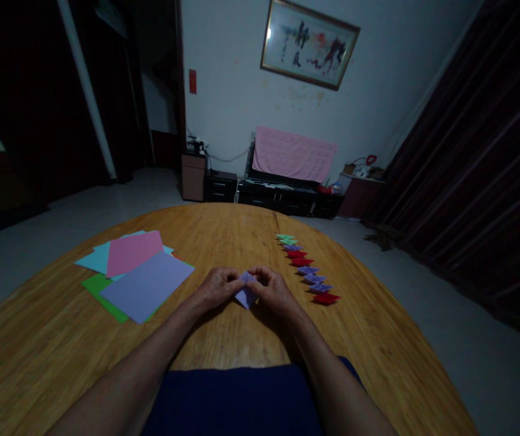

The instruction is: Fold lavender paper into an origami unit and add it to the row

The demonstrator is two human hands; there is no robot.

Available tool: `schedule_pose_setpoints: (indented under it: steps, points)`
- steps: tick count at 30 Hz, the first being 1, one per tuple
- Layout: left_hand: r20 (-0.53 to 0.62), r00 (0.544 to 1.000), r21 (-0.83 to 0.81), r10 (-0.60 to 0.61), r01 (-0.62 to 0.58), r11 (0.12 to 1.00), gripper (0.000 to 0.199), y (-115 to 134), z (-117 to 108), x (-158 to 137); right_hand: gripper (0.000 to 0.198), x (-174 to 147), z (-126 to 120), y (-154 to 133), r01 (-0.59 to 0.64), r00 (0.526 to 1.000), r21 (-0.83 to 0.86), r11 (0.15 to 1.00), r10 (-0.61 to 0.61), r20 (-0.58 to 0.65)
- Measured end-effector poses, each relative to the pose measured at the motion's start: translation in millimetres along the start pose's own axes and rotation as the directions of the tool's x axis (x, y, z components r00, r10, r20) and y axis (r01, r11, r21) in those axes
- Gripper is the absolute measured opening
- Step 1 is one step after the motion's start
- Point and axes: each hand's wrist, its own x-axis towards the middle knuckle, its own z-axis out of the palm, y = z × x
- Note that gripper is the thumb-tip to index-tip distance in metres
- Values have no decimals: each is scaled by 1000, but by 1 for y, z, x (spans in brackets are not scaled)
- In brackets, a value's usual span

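A small folded piece of purple paper point(246, 297), diamond-shaped from here, is held between both hands at the near middle of the table. My left hand point(218, 287) pinches its left side, thumb on top. On the opposite side, my right hand point(272, 290) grips it with thumb and curled fingers. Off to the right runs a slanting row of several folded paper boats, among them a red boat point(325, 299) at the near end, a purple boat point(307, 270) midway and a green boat point(286, 237) at the far end.
Loose sheets overlap at the left: a purple sheet point(148, 287), a pink sheet point(135, 251), a green sheet point(105, 297) and light blue ones. Everything lies on a round wooden table point(227, 233). Beyond it stands a low black cabinet point(264, 197) beneath a pink cloth point(293, 154).
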Motion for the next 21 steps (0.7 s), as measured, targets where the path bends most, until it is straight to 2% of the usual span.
schedule_pose_setpoints:
  steps: [5,13,16,21]
  points:
    - [-8,999,-153,-49,47,987,22,0,-2,-1,33,-5,-6,-12,-22,994,50,999,17,106]
    - [7,998,-174,-56,57,983,27,4,-5,-2,36,-2,-8,-3,-54,986,35,998,48,158]
    - [4,999,-224,-45,45,974,27,-2,-4,-1,38,-2,-8,-3,-46,991,91,995,34,127]
    - [-2,998,-336,-66,62,940,26,-5,-5,-1,28,-3,-9,-4,-44,998,131,990,48,-27]
